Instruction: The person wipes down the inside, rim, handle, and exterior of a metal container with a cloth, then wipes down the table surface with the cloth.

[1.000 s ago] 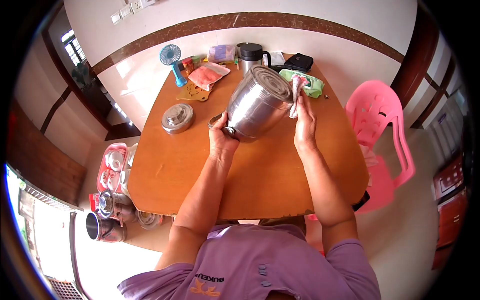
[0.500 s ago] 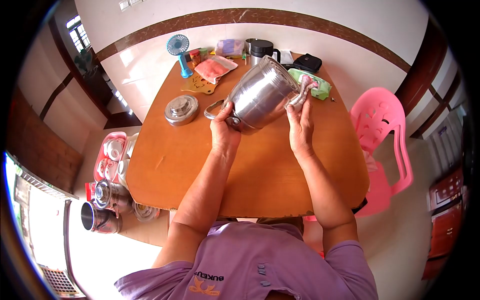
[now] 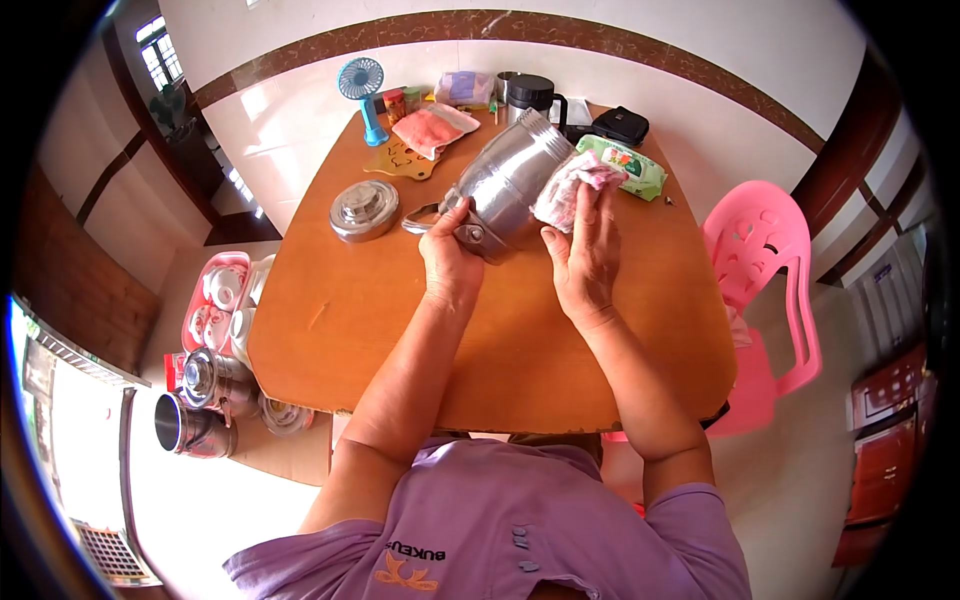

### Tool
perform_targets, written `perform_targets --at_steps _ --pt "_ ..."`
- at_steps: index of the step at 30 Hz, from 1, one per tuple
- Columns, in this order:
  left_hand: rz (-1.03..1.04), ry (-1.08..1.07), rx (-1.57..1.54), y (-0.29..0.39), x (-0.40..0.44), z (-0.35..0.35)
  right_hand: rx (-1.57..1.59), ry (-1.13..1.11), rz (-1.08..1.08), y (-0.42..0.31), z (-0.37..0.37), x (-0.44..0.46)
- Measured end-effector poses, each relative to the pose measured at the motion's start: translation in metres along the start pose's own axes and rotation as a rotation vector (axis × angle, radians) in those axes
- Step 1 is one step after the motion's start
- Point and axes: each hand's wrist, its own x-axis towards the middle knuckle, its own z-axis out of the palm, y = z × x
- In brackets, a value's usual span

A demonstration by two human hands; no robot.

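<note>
A shiny steel pot (image 3: 500, 180) with a threaded rim is tilted above the wooden table (image 3: 480, 350), its mouth toward the upper right. My left hand (image 3: 450, 250) grips it low on the left side, near the metal handle (image 3: 420, 218). In my right hand (image 3: 585, 255) is a crumpled white and pink cloth (image 3: 568, 195), which lies against the pot's right side and covers part of it. The round steel lid (image 3: 364, 210) rests on the table to the left of the pot.
At the back stand a blue fan (image 3: 362, 95), a pink packet (image 3: 435, 128), a dark-lidded jug (image 3: 532, 97), a black case (image 3: 620, 125) and a green wipes packet (image 3: 630, 168). A pink chair (image 3: 765, 290) is at the right. More steel pots (image 3: 195, 425) stand lower left.
My right hand has moved left and a little down with the cloth, from the pot's rim onto its side. The cloth is more spread out. The pot has tipped slightly in my left hand.
</note>
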Motion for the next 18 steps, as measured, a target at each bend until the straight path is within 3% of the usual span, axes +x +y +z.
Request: perform_targets --at_steps 9,18 --pt "0.047 0.012 0.039 0.002 0.009 -0.009 -0.162 -0.053 -0.121 -0.013 -0.006 -0.002" --pt "0.112 -0.002 0.229 0.002 -0.018 0.018 -0.262 0.030 -0.159 -0.007 -0.019 0.011"
